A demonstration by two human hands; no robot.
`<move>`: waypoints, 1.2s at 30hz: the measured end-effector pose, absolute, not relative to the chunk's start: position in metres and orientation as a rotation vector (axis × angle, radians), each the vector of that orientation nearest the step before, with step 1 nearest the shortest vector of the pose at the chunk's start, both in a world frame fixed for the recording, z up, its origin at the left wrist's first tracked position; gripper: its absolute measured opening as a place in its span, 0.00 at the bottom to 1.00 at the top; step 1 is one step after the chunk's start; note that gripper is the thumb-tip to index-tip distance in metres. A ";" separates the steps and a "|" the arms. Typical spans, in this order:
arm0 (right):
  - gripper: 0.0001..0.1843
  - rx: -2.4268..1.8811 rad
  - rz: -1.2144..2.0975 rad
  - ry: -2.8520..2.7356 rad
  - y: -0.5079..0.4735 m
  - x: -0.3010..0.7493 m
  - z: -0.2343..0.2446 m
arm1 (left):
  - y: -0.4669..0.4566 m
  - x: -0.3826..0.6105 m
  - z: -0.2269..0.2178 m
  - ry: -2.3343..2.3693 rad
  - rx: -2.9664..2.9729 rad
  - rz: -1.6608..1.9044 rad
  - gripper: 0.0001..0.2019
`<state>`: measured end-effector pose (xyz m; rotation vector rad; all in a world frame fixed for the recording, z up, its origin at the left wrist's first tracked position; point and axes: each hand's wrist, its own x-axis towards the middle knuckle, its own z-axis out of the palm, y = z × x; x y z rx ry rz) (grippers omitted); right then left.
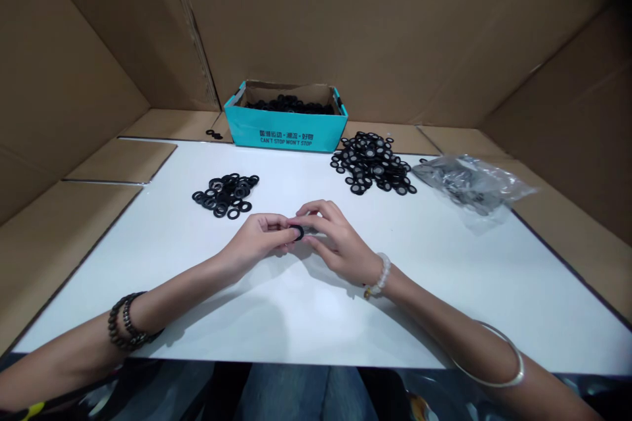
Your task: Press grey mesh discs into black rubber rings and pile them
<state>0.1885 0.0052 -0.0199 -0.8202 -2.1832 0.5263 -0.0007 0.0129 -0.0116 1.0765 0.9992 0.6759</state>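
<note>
Both hands meet over the middle of the white table (306, 316). My left hand (259, 237) pinches a small black rubber ring (297, 232) between thumb and fingers. My right hand (330, 237) is closed around the same ring from the right, fingertips pressed on it. Something small and pale may sit at the ring, too small to name. A pile of black rings (226, 195) lies to the far left of the hands. A larger pile of rings with pale centres (372, 162) lies to the far right.
A teal cardboard box (286, 128) holding more black rings stands at the table's far edge. A crumpled clear plastic bag (471, 181) lies at the right. Brown cardboard walls (345, 26) enclose the table on three sides. A few stray rings (214, 135) lie left of the box.
</note>
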 end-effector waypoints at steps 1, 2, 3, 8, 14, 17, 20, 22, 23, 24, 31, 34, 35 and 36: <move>0.15 -0.817 0.505 -2.160 0.005 0.188 -0.021 | 0.013 -0.001 -0.011 0.998 1.070 0.671 0.09; 0.13 -0.815 0.489 -2.136 0.005 0.188 -0.021 | 0.013 -0.001 -0.010 0.998 1.067 0.664 0.08; 0.12 -0.813 0.473 -2.115 0.004 0.187 -0.022 | 0.013 -0.001 -0.009 0.998 1.068 0.657 0.08; 0.08 -0.829 0.372 -2.059 0.003 0.184 -0.023 | 0.013 -0.001 -0.008 0.966 1.024 0.641 0.08; 0.06 -0.887 0.435 -1.885 0.001 0.182 -0.018 | 0.014 0.000 -0.005 0.854 0.826 0.699 0.08; 0.05 -0.909 0.440 -1.861 0.001 0.182 -0.017 | 0.014 0.000 -0.004 0.844 0.811 0.698 0.07; 0.06 -0.922 0.426 -1.870 0.001 0.182 -0.018 | 0.014 -0.001 -0.006 0.819 0.816 0.679 0.06; 0.06 -0.916 0.414 -1.880 0.000 0.182 -0.018 | 0.014 -0.001 -0.008 0.809 0.810 0.663 0.06; 0.06 -0.907 0.403 -1.886 0.000 0.182 -0.018 | 0.014 -0.001 -0.009 0.808 0.802 0.654 0.05; 0.06 -0.899 0.389 -1.896 0.000 0.181 -0.018 | 0.014 -0.001 -0.010 0.809 0.790 0.649 0.06; 0.06 -0.896 0.275 -1.987 -0.001 0.181 -0.017 | 0.012 0.002 -0.008 0.799 0.733 0.640 0.05; 0.06 -0.905 0.245 -1.998 0.000 0.182 -0.020 | 0.012 0.002 -0.007 0.805 0.738 0.639 0.06; 0.06 -0.907 0.240 -1.998 0.000 0.182 -0.021 | 0.012 0.003 -0.007 0.812 0.755 0.636 0.06; 0.06 -0.910 0.235 -1.999 0.000 0.182 -0.022 | 0.011 0.003 -0.007 0.823 0.775 0.633 0.07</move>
